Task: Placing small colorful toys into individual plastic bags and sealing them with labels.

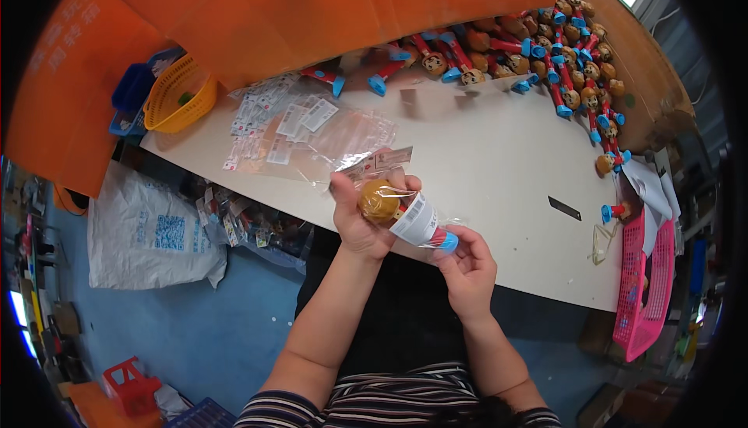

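A figure toy [379,202] with a round brown head, red body and blue base lies tilted inside a clear plastic bag. A white printed label card [415,221] covers its middle. My left hand [360,221] cradles the head end from below, its thumb up along one side and fingertips showing past the other. A small printed flap [379,165] sticks up beyond the head. With thumb and fingers, my right hand [471,274] pinches the bag at the blue base. Its fingertips are partly hidden.
Flat clear bags [358,128] and printed cards [257,112] lie on the white table [499,179]. Many similar toys [588,77] are heaped at the far right. A yellow basket [179,97] stands left, a pink basket [647,288] right. A dark flat strip [564,208] lies nearby.
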{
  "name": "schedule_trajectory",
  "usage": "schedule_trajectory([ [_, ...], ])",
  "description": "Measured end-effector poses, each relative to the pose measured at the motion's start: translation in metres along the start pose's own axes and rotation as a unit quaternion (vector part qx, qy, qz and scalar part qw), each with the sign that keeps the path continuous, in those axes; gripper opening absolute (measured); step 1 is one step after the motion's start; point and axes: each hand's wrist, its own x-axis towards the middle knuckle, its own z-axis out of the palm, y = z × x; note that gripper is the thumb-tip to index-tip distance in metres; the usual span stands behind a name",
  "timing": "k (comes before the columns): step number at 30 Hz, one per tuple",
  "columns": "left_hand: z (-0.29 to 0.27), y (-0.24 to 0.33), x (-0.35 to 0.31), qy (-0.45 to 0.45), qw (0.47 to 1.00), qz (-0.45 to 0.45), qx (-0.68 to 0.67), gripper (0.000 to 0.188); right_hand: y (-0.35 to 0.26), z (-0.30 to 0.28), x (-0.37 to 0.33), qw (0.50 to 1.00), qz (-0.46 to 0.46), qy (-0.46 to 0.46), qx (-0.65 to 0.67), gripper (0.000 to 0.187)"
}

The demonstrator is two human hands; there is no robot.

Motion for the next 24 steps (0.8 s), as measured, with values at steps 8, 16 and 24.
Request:
schedule_trajectory([
  [8,0.003,-0.004,0.001,-0.074,0.993,0.082,-0.044,0.083,0.003,0.018,0.001,0.998,0.038,0.039,0.022,0.032],
  [16,0.031,0.014,-0.019,0.191,0.961,0.033,0.198,0.046,0.006,0.026,-0.009,0.998,0.023,0.043,0.028,0.051],
  [24,0.041,0.026,-0.030,0.198,0.959,0.083,0.183,0.040,-0.035,0.038,-0.009,0.950,0.228,0.009,0.211,0.081],
])
